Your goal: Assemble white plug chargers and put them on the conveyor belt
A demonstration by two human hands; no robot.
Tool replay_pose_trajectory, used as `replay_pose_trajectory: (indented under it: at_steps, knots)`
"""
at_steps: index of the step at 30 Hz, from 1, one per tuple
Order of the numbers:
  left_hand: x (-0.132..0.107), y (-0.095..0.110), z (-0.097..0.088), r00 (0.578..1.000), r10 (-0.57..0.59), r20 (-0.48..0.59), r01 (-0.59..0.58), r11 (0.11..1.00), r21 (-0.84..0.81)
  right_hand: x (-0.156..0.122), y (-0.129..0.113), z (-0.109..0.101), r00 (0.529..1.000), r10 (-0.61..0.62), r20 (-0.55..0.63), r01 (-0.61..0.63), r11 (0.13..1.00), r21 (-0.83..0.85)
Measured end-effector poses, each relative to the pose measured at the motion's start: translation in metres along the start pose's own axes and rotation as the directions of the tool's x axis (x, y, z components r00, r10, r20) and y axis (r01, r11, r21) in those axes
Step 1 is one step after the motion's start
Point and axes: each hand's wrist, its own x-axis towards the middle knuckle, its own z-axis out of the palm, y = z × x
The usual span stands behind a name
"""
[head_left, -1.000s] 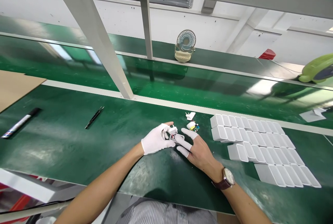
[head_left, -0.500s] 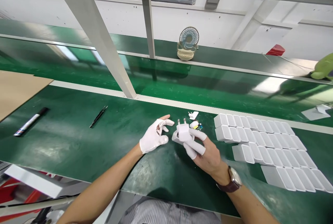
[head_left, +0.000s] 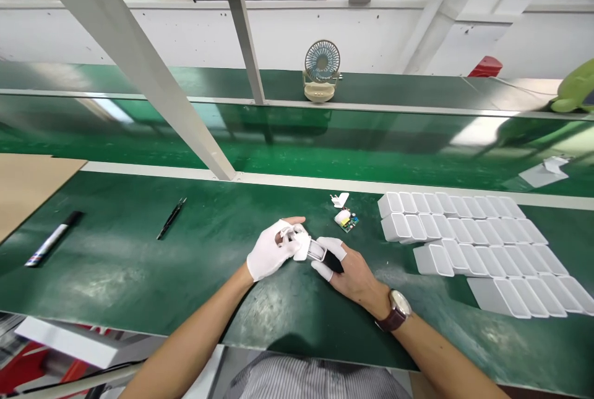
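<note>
My left hand (head_left: 273,252), in a white glove, pinches a white plug cover (head_left: 302,247) by its left side; its prongs are hidden by the fingers. My right hand (head_left: 350,270), with white finger cots, is closed around a white charger housing (head_left: 317,250), its open end turned towards the plug cover. The two parts are close together; whether they touch I cannot tell. Just beyond my right hand lies a small circuit board (head_left: 348,221) with yellow, white and blue components. Behind it rests another white plug piece (head_left: 341,200) with metal prongs.
Several rows of white open housings (head_left: 464,230) stand on the green bench at right. Tweezers (head_left: 171,218) and a marker (head_left: 54,239) lie at left, near a brown board (head_left: 37,185). A slanted post (head_left: 162,90) rises from the bench's back edge; a small fan (head_left: 322,65) stands beyond.
My left hand has closed on the plug cover, which my right hand held together with the housing before. My right hand has moved slightly left and down with the housing. The view has shifted.
</note>
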Motion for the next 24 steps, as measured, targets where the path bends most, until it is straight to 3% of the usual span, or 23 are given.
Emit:
replay_pose_trajectory:
  at_steps: [6, 10, 20, 24]
  knots:
    - [0.004, 0.008, 0.004, 0.998, 0.063, 0.000, -0.063, 0.998, 0.010, 0.003, -0.001, 0.004, 0.995, -0.096, 0.018, 0.097, 0.988, -0.118]
    - [0.005, 0.011, 0.007, 1.000, 0.008, 0.020, -0.006, 0.996, -0.092, 0.001, -0.001, 0.007, 0.989, -0.146, 0.029, 0.149, 0.966, -0.210]
    - [0.009, 0.010, 0.005, 0.999, -0.007, 0.049, 0.012, 0.995, -0.102, 0.002, -0.003, 0.006, 0.993, -0.119, 0.026, 0.122, 0.975, -0.185]
    - [0.010, 0.011, 0.005, 0.999, -0.003, 0.045, 0.007, 0.996, -0.087, 0.002, -0.003, 0.005, 0.993, -0.107, -0.044, 0.100, 0.985, -0.139]
